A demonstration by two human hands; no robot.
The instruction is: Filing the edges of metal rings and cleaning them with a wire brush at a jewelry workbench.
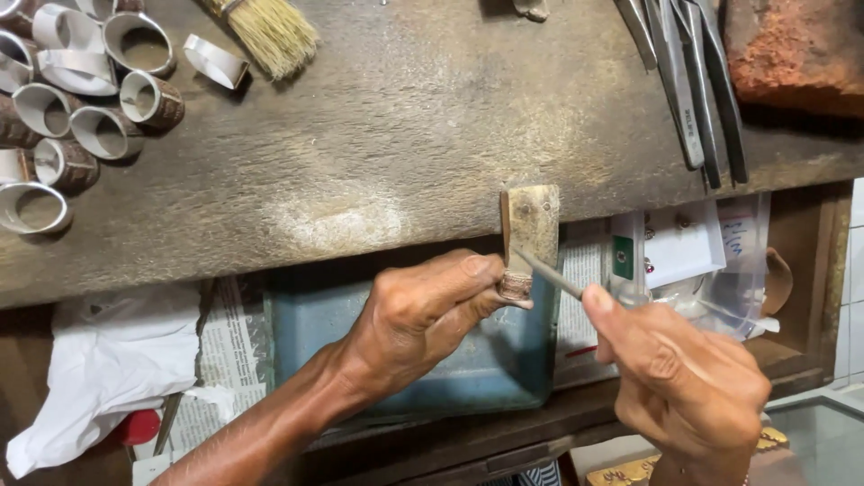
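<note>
head view, left hand (pixel 418 315) pinching ring (pixel 516 286), right hand (pixel 684 378) gripping file (pixel 549 273) angled up-left

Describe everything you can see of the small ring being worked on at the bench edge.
The ring is a small brownish metal band with a textured outer face. The left hand pinches it between thumb and fingers against the lower end of a worn wooden peg jutting from the bench. A thin file in the right hand touches its top.
</note>
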